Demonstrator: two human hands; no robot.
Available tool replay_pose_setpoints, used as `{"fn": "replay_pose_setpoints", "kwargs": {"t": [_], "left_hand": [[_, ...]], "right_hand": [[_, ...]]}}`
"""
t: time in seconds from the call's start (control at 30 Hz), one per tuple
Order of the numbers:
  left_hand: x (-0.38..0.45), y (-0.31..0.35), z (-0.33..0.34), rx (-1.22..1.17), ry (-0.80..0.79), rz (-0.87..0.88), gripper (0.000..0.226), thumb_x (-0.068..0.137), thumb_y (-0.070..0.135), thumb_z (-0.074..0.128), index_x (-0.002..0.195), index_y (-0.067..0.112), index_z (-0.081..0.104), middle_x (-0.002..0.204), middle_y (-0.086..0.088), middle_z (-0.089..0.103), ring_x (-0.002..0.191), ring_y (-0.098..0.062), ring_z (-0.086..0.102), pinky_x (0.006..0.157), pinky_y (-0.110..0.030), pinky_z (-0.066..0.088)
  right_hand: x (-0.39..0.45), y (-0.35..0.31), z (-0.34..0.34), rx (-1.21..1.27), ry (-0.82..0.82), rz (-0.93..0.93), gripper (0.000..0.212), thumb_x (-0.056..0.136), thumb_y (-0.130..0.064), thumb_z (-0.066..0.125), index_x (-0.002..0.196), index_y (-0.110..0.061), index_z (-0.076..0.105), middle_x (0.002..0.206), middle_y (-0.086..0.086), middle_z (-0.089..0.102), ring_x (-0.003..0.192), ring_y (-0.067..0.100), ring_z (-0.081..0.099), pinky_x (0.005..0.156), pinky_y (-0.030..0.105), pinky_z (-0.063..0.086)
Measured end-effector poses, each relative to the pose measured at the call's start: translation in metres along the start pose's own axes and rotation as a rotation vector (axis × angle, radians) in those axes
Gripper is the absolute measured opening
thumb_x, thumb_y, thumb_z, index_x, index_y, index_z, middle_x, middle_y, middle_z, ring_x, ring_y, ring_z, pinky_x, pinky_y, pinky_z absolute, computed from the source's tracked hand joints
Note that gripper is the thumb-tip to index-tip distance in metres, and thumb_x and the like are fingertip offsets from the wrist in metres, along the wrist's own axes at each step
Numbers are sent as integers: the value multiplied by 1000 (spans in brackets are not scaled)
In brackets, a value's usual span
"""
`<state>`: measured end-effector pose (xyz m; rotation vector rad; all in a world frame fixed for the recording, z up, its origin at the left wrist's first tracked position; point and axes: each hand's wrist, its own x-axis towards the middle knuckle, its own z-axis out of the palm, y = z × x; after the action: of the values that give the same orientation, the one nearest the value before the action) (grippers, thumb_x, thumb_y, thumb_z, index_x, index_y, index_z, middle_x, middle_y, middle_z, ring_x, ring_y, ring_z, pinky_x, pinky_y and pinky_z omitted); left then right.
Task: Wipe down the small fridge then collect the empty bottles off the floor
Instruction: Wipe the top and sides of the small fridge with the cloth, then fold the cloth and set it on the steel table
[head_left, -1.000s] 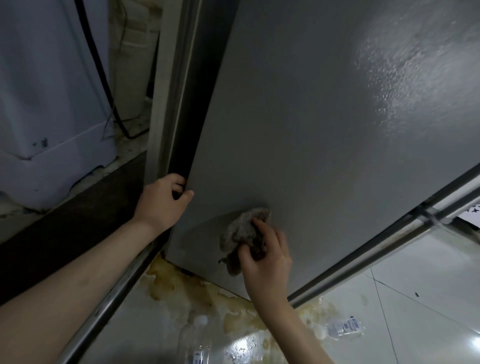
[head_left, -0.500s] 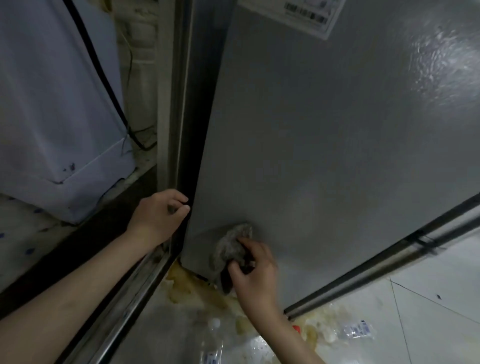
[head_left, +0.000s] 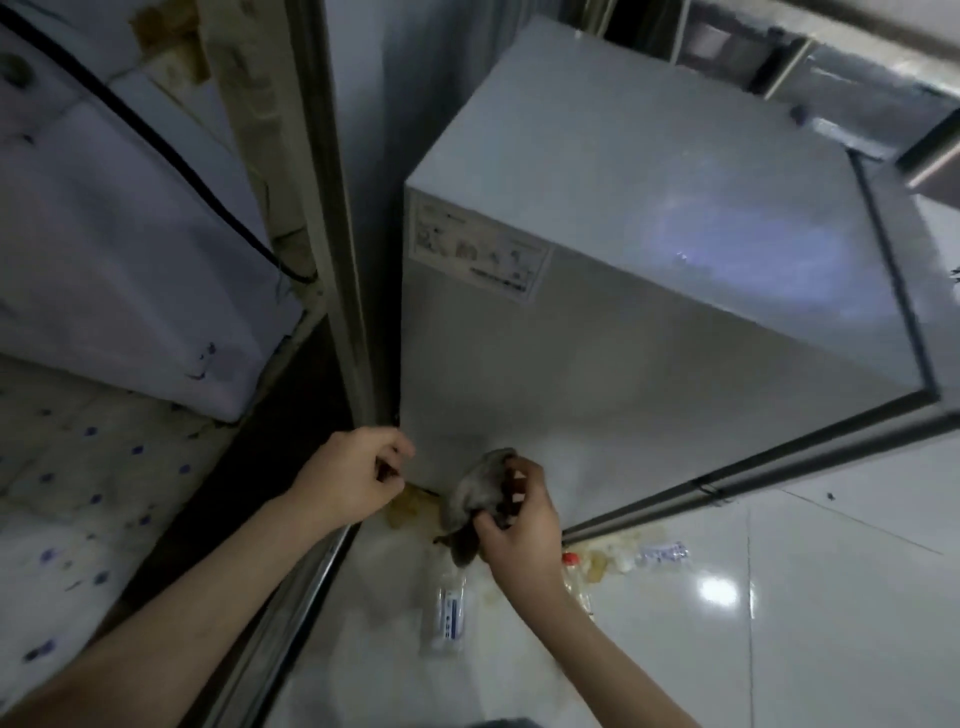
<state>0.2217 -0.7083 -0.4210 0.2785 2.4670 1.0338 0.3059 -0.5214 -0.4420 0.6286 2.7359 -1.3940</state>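
One small grey fridge stands on the tiled floor, one label sticker on its near side. Right hand bunches one grey rag in curled fingers, low against the fridge's bottom corner. Left hand hangs just beside that corner, fingers loosely curled, gripping nothing. Three bottles on the floor: one clear with a blue label, one red-capped, one further right, among yellowish stains.
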Motion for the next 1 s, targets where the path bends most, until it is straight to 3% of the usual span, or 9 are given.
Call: {"fn": "replay_pose_setpoints", "kwargs": {"t": [0.2,0.3,0.4,0.5,0.6,0.7,0.8,0.9,1.0], "left_hand": [[-36,79,-31,-8,-185,-7,28,70,13,79,94,24,70,82,12,65,62,14,55,66,-3,41],[-53,125,-42,-25,-233,-28,32,64,23,84,92,26,71,82,16,64,68,12,57,75,-10,45],[-70,168,-51,-101,-326,-35,33,58,29,87,81,36,64,82,13,66,75,3,61,81,-21,50],[-86,210,-59,-186,-346,-75,34,54,31,85,83,31,68,86,6,71,80,-2,66,79,-23,53],[-103,252,-71,-235,-315,-92,27,60,27,84,80,33,67,88,8,73,86,-7,68,82,-24,54],[-119,290,-84,-263,-285,-93,21,70,14,82,81,24,67,86,3,72,82,-10,66,82,-27,52],[-130,321,-97,-299,-246,-58,19,70,8,80,73,20,65,71,5,67,75,-16,61,76,-34,51],[-139,348,-108,-293,-231,-37,21,79,3,72,75,20,63,72,5,66,78,-15,60,70,-20,48],[-151,376,-122,-276,-234,42,28,81,-1,69,72,23,58,74,7,60,65,8,57,64,-3,41]], "right_hand": [[-32,-62,-79,71,-49,143,82,75,-5,65,143,-24,24,107,-7,51,98,16,60,80,24,51],[-42,-90,-120,85,-41,220,66,70,-4,66,130,-18,43,94,-10,57,89,16,62,73,25,54],[-53,-119,-162,103,-38,258,46,70,0,65,111,-16,53,78,-13,55,66,3,56,51,9,46],[-63,-146,-203,102,-31,251,39,68,-1,67,103,-14,56,78,-8,57,70,7,55,53,5,41],[-71,-170,-240,128,-43,247,38,65,-1,69,100,-12,57,79,-10,57,72,5,55,58,8,44],[-82,-190,-272,161,-51,236,42,63,-4,76,97,-17,55,83,-10,58,76,6,58,64,15,50],[-95,-208,-303,277,-95,271,47,65,1,77,102,-14,52,89,-4,58,79,15,63,70,33,58],[-105,-220,-328,390,-89,266,44,68,11,72,104,-6,53,97,10,58,83,27,65,73,43,58],[-119,-228,-344,418,23,262,33,73,13,65,89,-15,61,92,7,63,88,25,63,73,33,56]]}}
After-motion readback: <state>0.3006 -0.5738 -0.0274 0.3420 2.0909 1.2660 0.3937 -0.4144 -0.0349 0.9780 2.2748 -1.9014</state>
